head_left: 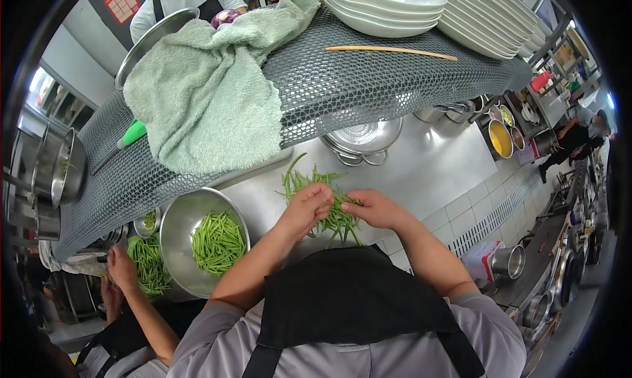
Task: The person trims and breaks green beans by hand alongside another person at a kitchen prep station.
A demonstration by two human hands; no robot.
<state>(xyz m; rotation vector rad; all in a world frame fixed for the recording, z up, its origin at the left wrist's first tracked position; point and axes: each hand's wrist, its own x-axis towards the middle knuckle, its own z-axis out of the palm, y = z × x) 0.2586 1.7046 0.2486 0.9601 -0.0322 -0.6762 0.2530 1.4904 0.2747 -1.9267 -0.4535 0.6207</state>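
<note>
1. Left hand point(308, 210) was curled nearly closed at the near edge of the beans point(303, 184); whether one was pinched in it could not be told.
2. Beside it, some beans were held in the right hand point(376, 209), its grip narrow and its thumb pressed toward the left hand.
3. The beans were strewn in a loose pile on the counter point(438, 157), under and just beyond both hands.
4. To the left of the left forearm, a bowl point(172, 246) was set, with cut beans point(219, 243) heaped in it.
5. Left of the bowl, long beans point(146, 263) were piled, and a co-worker's hand point(123, 269) was placed near them.
6. Beyond the pile, a pan point(364, 139) was partly covered from view by the shelf point(309, 88).
7. Over the shelf's mesh, a towel point(210, 98) was draped; a stick point(392, 52) was laid to its right, and white dishes point(384, 16) were stacked behind the stick.
</note>
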